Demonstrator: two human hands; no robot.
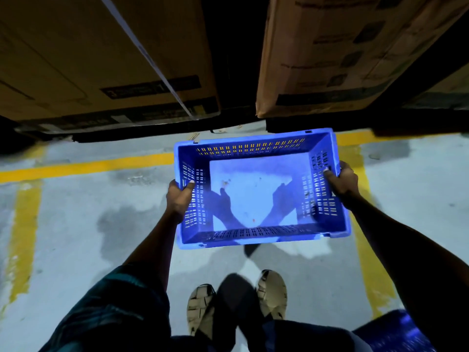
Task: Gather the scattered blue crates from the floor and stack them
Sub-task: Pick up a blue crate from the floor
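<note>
A blue slotted plastic crate [256,148] hangs level above the floor in the middle of the view, empty, its open side up. My left hand [179,196] grips its left rim, thumb hooked inside the wall. My right hand [342,181] grips the right rim the same way. Part of another blue crate [396,331] shows at the bottom right, behind my right arm and mostly cut off by the frame edge.
Two large cardboard boxes stand ahead, one on the left [101,59] and one on the right [342,52], with a dark gap between them. Yellow lines [83,167] mark the grey concrete floor. My sandalled feet [236,306] are below the crate.
</note>
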